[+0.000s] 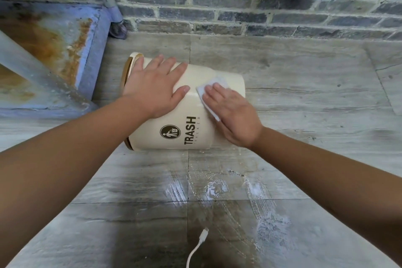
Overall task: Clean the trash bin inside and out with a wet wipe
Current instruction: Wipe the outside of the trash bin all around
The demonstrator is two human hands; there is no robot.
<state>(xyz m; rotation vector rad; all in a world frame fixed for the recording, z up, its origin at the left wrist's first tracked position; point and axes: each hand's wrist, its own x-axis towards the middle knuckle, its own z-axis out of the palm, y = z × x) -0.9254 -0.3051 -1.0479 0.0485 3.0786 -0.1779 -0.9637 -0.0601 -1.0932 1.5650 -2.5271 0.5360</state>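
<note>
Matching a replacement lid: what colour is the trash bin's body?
Cream trash bin, dark lettering; head view.

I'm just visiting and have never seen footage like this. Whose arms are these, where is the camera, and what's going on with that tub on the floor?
No machine here: these are a person's bare arms, filmed by one wide-angle camera worn on the head, looking down. The tub is a cream trash bin lying on its side on the tiled floor. The left hand rests flat on it near its rim. The right hand presses a white wet wipe flat against the bin's outside. A white cable lies on the floor nearer the camera; a brick wall stands behind.
</note>
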